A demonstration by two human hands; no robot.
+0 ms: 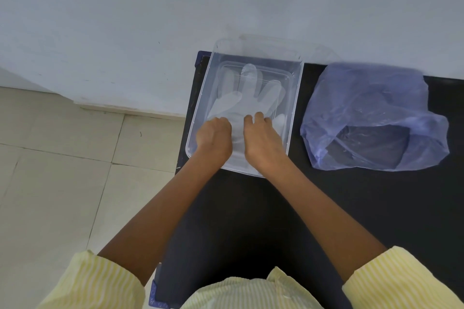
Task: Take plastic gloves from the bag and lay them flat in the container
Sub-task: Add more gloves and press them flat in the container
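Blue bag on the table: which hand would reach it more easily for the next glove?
Probably the right hand. The blue bag lies to the right of the container, on that hand's side; the left hand would have to cross over. Both now hold the glove.

Black desk (376, 195), its far-left corner capped with blue corner trim (200, 57), set against a pale grey wall (150, 7). Left of the desk: floor (50, 170) of beige tiles with dark joints; a light skirting (125, 109) lines the wall's foot.
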